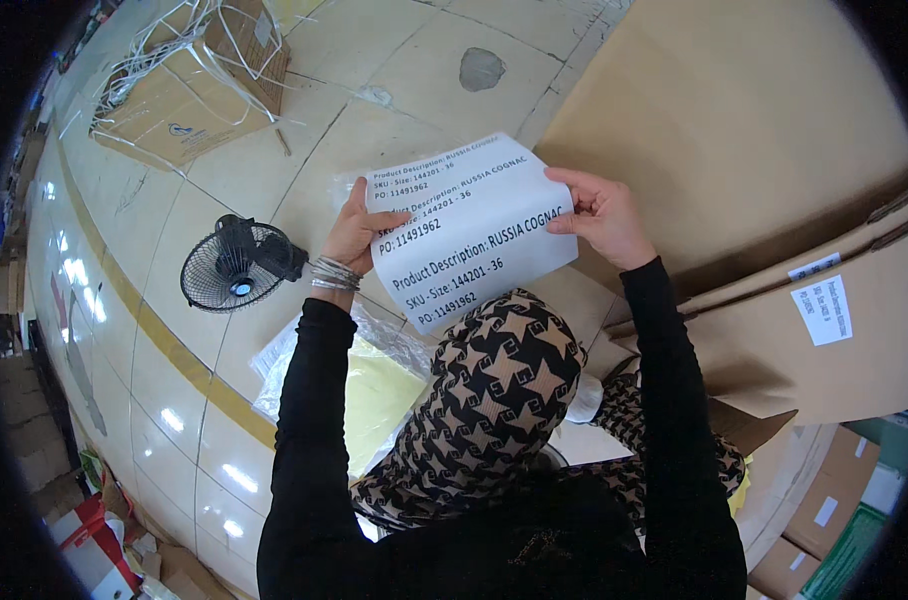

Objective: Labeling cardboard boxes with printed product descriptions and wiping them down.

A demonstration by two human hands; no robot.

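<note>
A white sheet of printed labels (484, 235), black text in several blocks, is stretched between my hands above my knee. My left hand (354, 232) pinches its left edge, thumb on the front face. At the upper right edge, my right hand (604, 218) grips it between thumb and fingers. The sheet bows slightly, and its lower end hangs over my patterned trouser leg (509, 350). To the right, a large cardboard box (744, 130) stands with flaps raised. One flap bears a white label (822, 310) with similar print.
A small black fan (236, 268) stands on the tiled floor to the left. Yellow sheets in clear plastic (379, 395) lie beside my leg. Far left is a carton (189, 105) filled with white strapping. More cartons (829, 490) sit at the lower right.
</note>
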